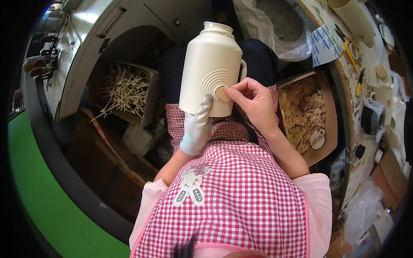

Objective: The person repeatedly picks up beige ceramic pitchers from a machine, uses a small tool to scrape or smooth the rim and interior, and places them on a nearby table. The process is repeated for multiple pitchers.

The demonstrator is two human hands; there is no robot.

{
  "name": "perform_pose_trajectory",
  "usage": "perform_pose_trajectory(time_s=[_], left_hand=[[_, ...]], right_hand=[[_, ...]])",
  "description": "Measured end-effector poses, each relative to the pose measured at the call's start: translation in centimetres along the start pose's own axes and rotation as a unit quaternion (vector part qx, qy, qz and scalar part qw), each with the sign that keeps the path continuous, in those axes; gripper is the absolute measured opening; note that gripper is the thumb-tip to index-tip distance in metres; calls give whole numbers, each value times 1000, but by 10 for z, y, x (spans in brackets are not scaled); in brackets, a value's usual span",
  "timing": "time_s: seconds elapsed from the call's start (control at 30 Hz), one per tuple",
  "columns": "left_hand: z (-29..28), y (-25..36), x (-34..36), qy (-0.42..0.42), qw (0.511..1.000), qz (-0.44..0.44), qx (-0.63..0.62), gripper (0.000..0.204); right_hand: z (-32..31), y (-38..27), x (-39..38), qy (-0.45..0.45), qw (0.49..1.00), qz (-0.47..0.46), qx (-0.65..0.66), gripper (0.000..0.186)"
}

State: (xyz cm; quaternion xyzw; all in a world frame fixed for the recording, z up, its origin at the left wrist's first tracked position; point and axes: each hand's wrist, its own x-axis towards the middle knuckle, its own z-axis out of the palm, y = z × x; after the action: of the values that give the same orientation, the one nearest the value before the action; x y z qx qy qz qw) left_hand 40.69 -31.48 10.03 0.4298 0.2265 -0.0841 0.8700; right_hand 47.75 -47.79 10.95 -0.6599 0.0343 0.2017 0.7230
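A cream-white jug point(208, 56) with a handle and raised concentric rings stands upright over my lap. My left hand point(196, 127), in a grey-white glove, holds it from below, thumb on its front. My bare right hand point(254, 101) pinches a small pale tan disc point(223, 94) against the middle of the rings. On the right, a cardboard box point(327, 137) holds several pale discs point(301, 114) and a white cup point(317, 139).
A box of thin sticks point(127, 90) lies at left, beside a white cabinet point(92, 43) and green surface point(41, 180). The cluttered right bench point(350, 180) bears yellow-handled tools point(348, 53), cups point(380, 96) and plastic bags point(361, 206). A bagged bin point(279, 30) stands ahead.
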Motion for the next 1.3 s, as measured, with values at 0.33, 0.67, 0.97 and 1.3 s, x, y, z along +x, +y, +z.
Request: perform_pose_trajectory(time_s=[0.33,0.67,0.97,1.3], left_hand=[[3,4,1,29,997,62,47,41],[-24,9,13,64,957,137,246,39],[-23,17,9,-30,980,165,109,41],[-26,18,3,-55,995,65,-52,46]], right_hand=[[12,2,2,-9,994,2,-105,25],[10,18,33,-7,991,128,-38,57],[1,18,30,-49,991,83,-91,56],[5,1,21,-60,992,94,-60,57]])
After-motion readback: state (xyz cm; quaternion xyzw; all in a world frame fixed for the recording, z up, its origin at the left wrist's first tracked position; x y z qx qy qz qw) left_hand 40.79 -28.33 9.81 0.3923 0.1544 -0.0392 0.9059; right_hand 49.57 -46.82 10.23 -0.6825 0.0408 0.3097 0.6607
